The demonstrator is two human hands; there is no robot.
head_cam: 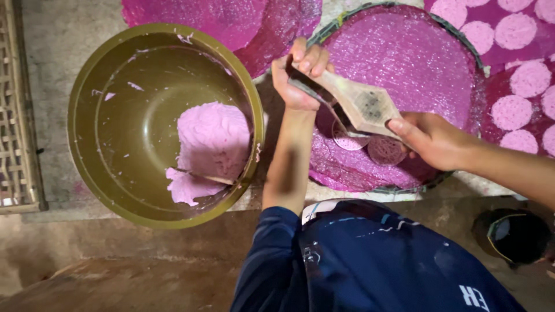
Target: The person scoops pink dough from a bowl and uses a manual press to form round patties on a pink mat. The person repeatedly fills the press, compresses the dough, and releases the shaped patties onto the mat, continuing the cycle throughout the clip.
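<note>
Concrete floor carries a round tray (462,40) lined pink; above it, left hand (298,78) and right hand (430,138) clasp a wooden mould (361,104), left of which stands an olive basin (87,92) of pink dough (211,141).

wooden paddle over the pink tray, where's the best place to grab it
Grip the wooden paddle by its narrow handle end, from the bowl side, as the left hand does. The wide flat end, steadied by the right hand, hangs over the pink-lined tray, too broad to wrap.
</note>
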